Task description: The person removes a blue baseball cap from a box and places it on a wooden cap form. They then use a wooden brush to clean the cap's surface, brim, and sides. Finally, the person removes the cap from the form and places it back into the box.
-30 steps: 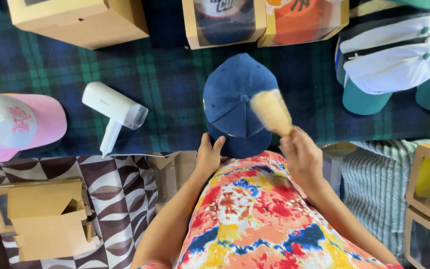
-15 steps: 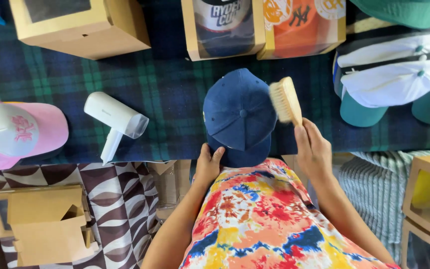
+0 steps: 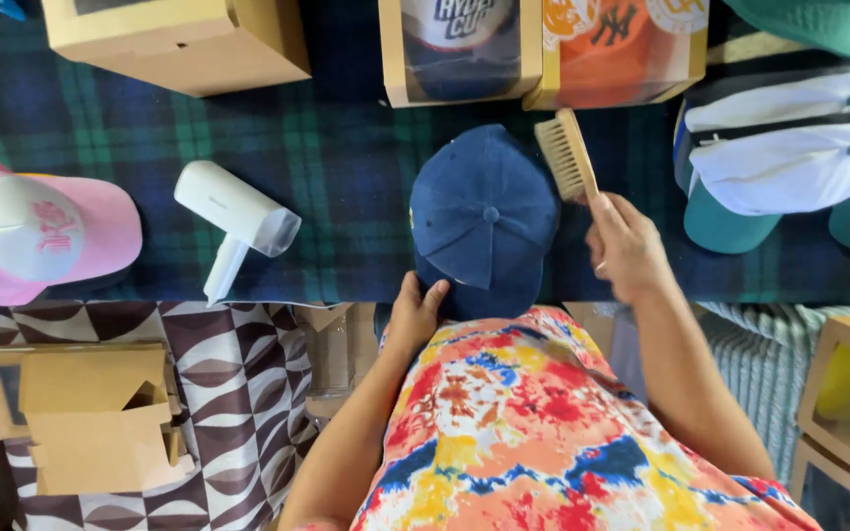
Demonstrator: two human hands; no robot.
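A navy blue cap (image 3: 484, 216) lies on the dark green plaid cloth (image 3: 346, 167) right in front of me. My left hand (image 3: 417, 313) grips the cap's near edge by the brim. My right hand (image 3: 625, 246) holds a wooden brush (image 3: 565, 153) with pale bristles. The brush sits just off the cap's right side, bristles turned toward the crown.
A white handheld steamer (image 3: 233, 218) lies left of the cap, a pink and white cap (image 3: 31, 231) farther left. Cardboard boxes (image 3: 179, 39) with windowed fronts line the far edge. Stacked white and teal caps (image 3: 789, 162) sit at right. An open cardboard box (image 3: 91, 418) lies at lower left.
My right hand has swept the brush from over the cap's crown to its right side, a little farther from me. My left hand stays on the cap's near edge.
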